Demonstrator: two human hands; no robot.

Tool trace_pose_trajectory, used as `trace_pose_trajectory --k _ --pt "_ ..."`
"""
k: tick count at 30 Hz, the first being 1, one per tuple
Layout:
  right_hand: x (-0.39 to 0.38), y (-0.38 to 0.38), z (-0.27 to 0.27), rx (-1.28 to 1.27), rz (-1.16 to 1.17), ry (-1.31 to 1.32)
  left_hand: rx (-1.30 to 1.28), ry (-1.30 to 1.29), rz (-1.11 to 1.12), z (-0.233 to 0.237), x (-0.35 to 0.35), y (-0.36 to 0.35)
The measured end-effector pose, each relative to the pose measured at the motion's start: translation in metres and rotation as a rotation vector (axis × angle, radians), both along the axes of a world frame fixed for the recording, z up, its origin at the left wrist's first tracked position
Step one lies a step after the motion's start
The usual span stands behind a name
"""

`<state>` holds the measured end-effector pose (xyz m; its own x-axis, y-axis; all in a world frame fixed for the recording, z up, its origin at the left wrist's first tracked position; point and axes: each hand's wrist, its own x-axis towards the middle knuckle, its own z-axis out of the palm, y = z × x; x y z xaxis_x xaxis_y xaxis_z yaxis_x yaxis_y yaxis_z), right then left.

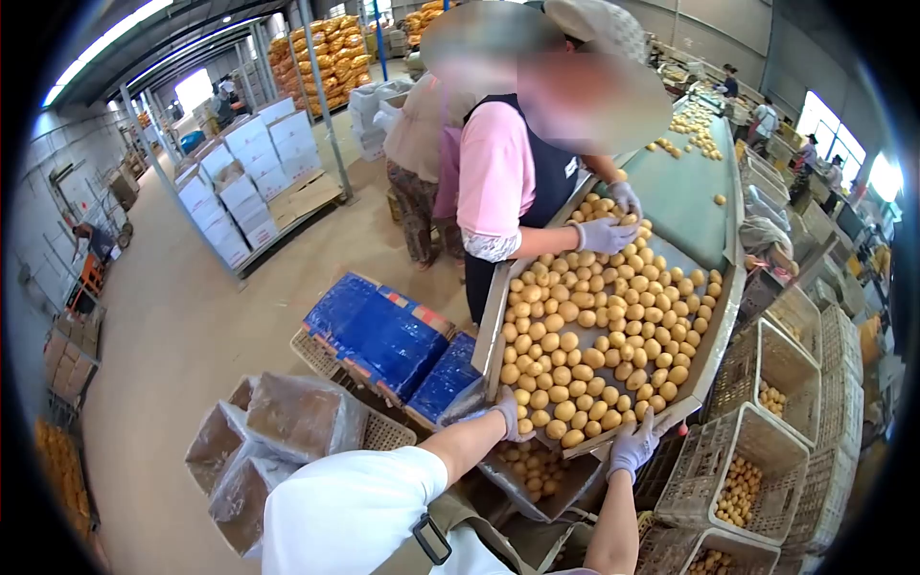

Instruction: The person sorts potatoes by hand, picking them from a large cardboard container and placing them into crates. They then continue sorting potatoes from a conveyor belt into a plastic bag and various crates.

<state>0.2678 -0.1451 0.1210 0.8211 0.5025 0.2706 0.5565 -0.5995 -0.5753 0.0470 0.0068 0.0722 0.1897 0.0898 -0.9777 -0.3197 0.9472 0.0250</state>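
Left hand [508,414] and right hand [632,446] sit beside nearest fruits [575,422].

White sleeve [355,508] — pale-gloved hands [632,448]

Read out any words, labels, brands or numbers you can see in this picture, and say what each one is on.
Nothing here reads clearly.
Blue cartons: print too blurred to read.
White cartons: markings too small to read.
Orange sacks: no legible text.
Sorting tray and plastic crates: no lettering visible.
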Motion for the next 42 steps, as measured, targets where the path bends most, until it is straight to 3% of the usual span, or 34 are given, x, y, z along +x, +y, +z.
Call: trace_pose_trajectory --k 1,11,13,17,25,28,34,40,42 --pt "0.001 0.001 -0.002 -0.007 -0.014 -0.007 0.03 0.023 0.003 0.016 0.002 -0.004" --pt "-0.007 0.007 0.01 -0.014 -0.041 0.001 -0.071 0.066 0.018 0.01 0.008 0.005" --pt "-0.007 0.008 0.009 -0.018 -0.051 -0.002 -0.111 -0.003 -0.042 -0.02 0.006 0.012" --pt "-0.002 0.008 -0.001 -0.041 -0.052 -0.013 -0.054 -0.044 -0.03 -0.017 0.006 0.007" --pt "0.004 0.003 -0.005 0.155 0.057 0.017 -0.013 -0.267 -0.029 -0.004 -0.007 0.008" --pt "0.001 0.005 0.001 0.26 0.038 0.112 -0.084 -0.078 0.03 0.005 -0.003 0.01" --pt "0.004 0.003 -0.004 0.29 0.044 0.113 0.037 -0.249 -0.004 -0.005 -0.016 0.006" --pt "0.004 0.003 -0.006 0.278 0.044 0.096 -0.04 -0.188 -0.021 -0.002 -0.016 0.011" --pt "0.003 0.007 -0.006 0.298 0.036 0.101 0.057 -0.34 -0.105 -0.013 -0.021 0.018"
